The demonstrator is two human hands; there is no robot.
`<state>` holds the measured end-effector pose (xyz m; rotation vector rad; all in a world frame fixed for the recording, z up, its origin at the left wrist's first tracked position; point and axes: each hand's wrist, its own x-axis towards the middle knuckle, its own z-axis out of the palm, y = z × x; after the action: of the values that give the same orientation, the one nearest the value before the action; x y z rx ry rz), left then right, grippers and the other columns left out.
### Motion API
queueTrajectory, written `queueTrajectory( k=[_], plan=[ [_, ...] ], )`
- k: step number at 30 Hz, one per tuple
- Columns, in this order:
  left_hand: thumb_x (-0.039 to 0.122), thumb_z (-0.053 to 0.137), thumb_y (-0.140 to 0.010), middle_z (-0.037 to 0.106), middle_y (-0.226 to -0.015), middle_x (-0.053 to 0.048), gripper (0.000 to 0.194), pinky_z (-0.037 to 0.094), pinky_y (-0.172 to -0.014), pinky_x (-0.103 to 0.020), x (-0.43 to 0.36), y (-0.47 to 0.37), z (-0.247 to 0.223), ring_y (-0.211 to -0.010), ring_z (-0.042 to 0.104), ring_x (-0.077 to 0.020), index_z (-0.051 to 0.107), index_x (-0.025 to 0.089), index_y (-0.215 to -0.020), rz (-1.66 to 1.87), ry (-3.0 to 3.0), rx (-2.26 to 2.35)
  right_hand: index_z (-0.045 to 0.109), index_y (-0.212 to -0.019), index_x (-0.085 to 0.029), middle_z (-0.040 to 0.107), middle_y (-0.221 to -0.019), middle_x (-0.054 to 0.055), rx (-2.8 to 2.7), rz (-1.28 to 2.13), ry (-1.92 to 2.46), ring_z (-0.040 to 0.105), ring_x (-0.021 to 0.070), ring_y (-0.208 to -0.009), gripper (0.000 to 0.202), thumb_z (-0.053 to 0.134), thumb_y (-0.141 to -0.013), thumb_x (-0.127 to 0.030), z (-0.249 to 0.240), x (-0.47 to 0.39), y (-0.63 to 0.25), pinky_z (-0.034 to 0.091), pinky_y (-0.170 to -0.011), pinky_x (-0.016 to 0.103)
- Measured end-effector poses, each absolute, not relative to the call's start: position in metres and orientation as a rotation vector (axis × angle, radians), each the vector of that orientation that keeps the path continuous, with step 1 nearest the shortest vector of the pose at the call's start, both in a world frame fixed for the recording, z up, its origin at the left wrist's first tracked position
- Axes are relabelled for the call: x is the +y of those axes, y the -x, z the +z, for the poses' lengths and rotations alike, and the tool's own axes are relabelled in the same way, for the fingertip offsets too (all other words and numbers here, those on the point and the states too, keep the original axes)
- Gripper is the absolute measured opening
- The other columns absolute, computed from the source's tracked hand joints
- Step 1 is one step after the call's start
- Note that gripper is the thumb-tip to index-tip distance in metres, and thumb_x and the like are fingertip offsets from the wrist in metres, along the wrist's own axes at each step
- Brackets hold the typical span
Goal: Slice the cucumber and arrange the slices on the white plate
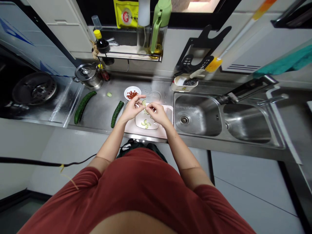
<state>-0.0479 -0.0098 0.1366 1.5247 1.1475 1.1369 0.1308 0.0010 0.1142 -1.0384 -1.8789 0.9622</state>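
Observation:
My left hand (132,109) and my right hand (156,113) meet above a white plate (151,126). Between my left thumb and fingers is a thin pale green cucumber slice (143,102). The fingertips of my right hand are pinched together at the slice's lower end; whatever they grip is too small to tell. Several cucumber slices (146,123) lie fanned out on the plate, which rests on a pale cutting board (130,127). Behind my left hand stands a small white dish (133,88) of chopped red pieces.
A cut cucumber (117,114) lies left of the board, a whole cucumber (83,106) farther left. A cucumber end (109,94) is behind them. A lidded steel pot (89,77) stands at the back left. A double sink (198,115) is on the right.

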Motion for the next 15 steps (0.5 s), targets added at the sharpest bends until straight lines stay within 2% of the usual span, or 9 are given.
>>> queueTrajectory(
  k=[8, 15],
  plan=[
    [0.029, 0.071, -0.074, 0.06, -0.083, -0.001, 0.044, 0.04, -0.06, -0.019, -0.007, 0.049, 0.129, -0.069, 0.053, -0.009, 0.061, 0.019, -0.116, 1.135, -1.531, 1.146, 0.061, -0.076, -0.021, 0.063, -0.072, 0.0, -1.844, 1.019, 1.033, 0.056, 0.0153, -0.067, 0.027, 0.055, -0.086, -0.046, 0.108, 0.005, -0.13, 0.043, -0.064, 0.027],
    [0.023, 0.072, -0.07, 0.061, -0.082, 0.0, 0.037, 0.04, -0.061, -0.019, 0.004, 0.054, 0.111, -0.071, 0.055, -0.0091, 0.062, 0.017, -0.105, 1.08, -1.498, 1.156, 0.062, -0.078, -0.02, 0.063, -0.072, 0.0, -1.863, 1.047, 1.072, 0.056, 0.0148, -0.067, 0.024, 0.057, -0.085, -0.043, 0.084, 0.012, -0.128, 0.043, -0.064, 0.026]
  ],
)
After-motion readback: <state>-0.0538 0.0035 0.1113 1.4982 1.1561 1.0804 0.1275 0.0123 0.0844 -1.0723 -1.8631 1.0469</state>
